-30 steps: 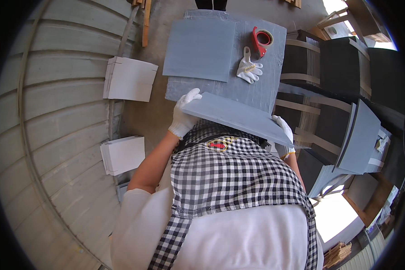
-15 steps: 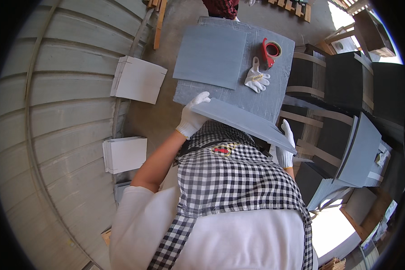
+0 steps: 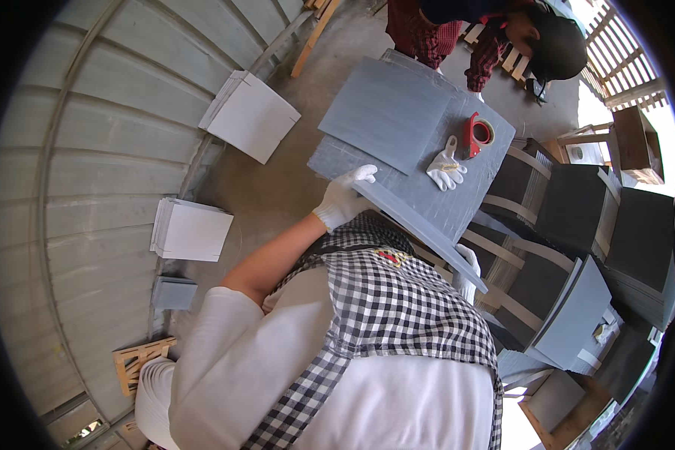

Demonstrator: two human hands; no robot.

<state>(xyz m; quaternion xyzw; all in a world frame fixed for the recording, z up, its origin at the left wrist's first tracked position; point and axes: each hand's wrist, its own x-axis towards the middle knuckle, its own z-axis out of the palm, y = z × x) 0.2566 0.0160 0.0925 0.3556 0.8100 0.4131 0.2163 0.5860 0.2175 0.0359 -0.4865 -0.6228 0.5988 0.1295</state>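
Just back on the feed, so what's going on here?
The person's gloved left hand grips one end of a tilted grey panel; the right hand is at its other end, partly hidden. Beyond it, a flat grey sheet, a loose white glove and a red tape dispenser lie on the grey work surface. A co-worker is at the far end.

Left grip (image 3: pixel 342 201) sits farther forward than right grip (image 3: pixel 469 257).
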